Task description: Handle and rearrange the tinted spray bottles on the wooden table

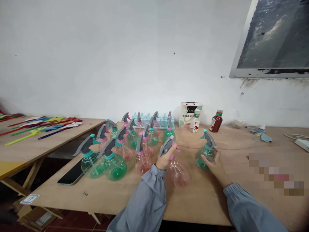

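Note:
My left hand [166, 156] is closed round the grey trigger head of a pink spray bottle [179, 175], whose round clear body tilts to the right over the table. Farther right, my right hand [213, 162] grips the body of a green spray bottle [202, 157] with a grey and turquoise head; this one is upright. Left of my hands stands a group of several more spray bottles. Among them are a green one [115, 167] at the front and a pink one [143, 162] nearest my left forearm.
Behind the group is a pale turquoise rack [166, 122]. A paper bag [184, 120], a white-labelled bottle [196, 122] and a dark red bottle [216, 122] stand near the wall. A phone [71, 174] lies at left. Colourful strips [48, 125] cover another table.

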`<state>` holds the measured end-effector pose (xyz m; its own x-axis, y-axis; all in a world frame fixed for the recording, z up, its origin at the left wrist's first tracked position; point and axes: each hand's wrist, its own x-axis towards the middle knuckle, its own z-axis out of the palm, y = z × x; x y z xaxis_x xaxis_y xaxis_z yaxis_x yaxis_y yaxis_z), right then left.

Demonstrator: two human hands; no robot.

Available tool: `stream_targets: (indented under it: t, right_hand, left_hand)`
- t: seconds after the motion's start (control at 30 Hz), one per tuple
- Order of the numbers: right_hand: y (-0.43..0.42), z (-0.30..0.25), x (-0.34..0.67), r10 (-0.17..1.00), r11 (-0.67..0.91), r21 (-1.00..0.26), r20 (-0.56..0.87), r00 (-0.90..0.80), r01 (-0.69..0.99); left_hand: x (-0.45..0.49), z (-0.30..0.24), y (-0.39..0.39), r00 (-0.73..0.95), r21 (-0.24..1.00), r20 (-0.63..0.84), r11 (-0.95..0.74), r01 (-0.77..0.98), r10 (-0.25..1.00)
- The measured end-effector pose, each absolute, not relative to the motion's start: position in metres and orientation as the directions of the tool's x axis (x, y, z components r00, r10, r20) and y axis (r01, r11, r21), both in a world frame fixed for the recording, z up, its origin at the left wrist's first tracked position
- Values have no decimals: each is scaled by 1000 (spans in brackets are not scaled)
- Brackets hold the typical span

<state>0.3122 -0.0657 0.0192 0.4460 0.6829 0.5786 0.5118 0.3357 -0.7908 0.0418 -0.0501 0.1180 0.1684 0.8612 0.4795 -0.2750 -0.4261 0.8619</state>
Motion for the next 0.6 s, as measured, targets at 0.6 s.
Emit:
stream_targets:
  t: [0.6]
  right_hand:
    - [-62, 74, 329, 505, 606, -596, 800, 324, 527]
  left_hand:
    - [51, 89, -30, -45, 587, 754, -641, 494, 655]
